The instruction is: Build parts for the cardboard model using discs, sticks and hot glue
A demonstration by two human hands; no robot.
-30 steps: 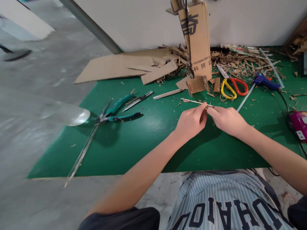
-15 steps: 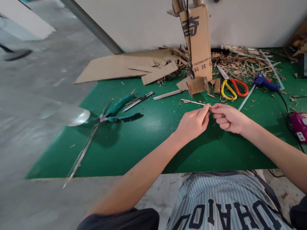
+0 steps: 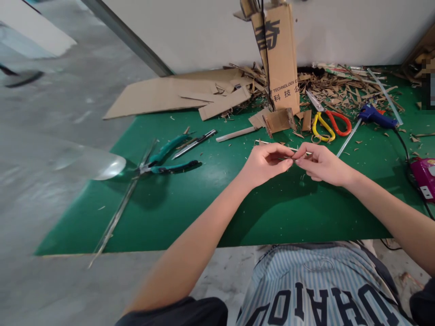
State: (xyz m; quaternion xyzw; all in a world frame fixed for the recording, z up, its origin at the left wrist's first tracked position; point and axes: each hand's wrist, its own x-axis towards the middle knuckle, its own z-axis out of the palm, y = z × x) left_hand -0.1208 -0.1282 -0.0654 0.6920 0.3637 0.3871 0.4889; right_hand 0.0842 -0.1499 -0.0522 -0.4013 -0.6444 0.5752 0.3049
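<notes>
Small brown piece, probably cardboard, sits mostly hidden over the desk, pinched between the fingertips of your left hand and right hand. Present step appears to be fine fingertip working; next move calls for light, steady pressure.

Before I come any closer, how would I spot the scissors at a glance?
On the green table, find the tall upright cardboard piece with dark printing. To the right of its foot, beyond the person's right hand, lie the scissors. Their handles are one yellow, one orange-red, unlike the blue glue gun to their right.
</notes>
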